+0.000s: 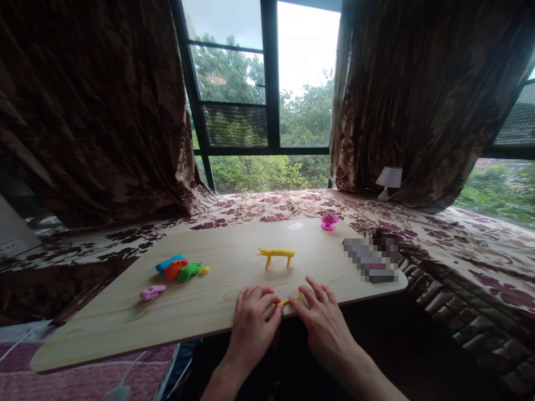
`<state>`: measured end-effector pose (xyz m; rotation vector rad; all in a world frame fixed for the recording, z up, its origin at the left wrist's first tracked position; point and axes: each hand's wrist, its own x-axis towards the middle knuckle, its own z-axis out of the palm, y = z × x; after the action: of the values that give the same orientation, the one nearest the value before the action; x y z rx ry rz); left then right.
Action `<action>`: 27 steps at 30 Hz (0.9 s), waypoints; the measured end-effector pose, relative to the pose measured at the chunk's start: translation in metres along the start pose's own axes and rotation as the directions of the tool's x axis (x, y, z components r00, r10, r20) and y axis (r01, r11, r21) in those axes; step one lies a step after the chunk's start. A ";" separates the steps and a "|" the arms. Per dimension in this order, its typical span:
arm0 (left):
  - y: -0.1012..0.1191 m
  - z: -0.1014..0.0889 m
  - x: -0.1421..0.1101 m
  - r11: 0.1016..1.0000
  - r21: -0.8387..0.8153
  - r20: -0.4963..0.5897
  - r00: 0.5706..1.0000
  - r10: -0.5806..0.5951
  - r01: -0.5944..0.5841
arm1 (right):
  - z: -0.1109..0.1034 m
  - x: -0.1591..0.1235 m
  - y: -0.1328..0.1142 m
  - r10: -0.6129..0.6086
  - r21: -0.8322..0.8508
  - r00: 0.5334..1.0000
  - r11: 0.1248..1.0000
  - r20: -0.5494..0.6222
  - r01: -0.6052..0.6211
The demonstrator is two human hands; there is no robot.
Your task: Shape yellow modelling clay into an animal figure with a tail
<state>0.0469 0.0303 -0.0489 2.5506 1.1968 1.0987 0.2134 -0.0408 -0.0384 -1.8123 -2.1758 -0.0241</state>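
Observation:
A thin yellow clay strip [285,302] lies near the front edge of the board, spanning the gap between my two hands. My left hand [256,317] has its thumb and index finger at the strip's left end. At the other end, my right hand [321,318] has its thumb and index finger on the strip, with the other fingers stretched out over the board. Just beyond them stands a yellow clay animal figure [279,253] on thin legs, with small points at its left end. Neither hand touches the figure.
On the wooden board [125,317], blue [168,264], orange [175,269], green [189,272] and small yellow [204,270] clay lumps lie left, near a pink piece [152,292]. A magenta suction-cup toy [329,221] stands far right, beyond a blurred grey object [368,259]. A lamp [389,178] stands behind.

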 end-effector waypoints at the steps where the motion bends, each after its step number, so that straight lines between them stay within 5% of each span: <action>1: 0.001 0.000 -0.001 1.000 0.003 0.001 1.000 -0.002 0.002 | 0.001 -0.003 0.000 0.000 0.002 1.000 1.000 0.003 0.000; 16: 0.002 0.001 -0.003 1.000 0.004 -0.030 0.999 -0.014 0.014 | -0.006 0.005 0.004 0.069 -0.059 0.996 0.996 -0.062 -0.073; 27: 0.001 0.001 -0.004 1.000 0.009 -0.040 0.999 0.006 -0.006 | -0.005 0.001 0.000 0.022 -0.064 1.000 0.998 -0.006 -0.022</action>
<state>0.0461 0.0270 -0.0517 2.5518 1.2065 1.1535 0.2142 -0.0408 -0.0331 -1.8688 -2.1749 -0.0944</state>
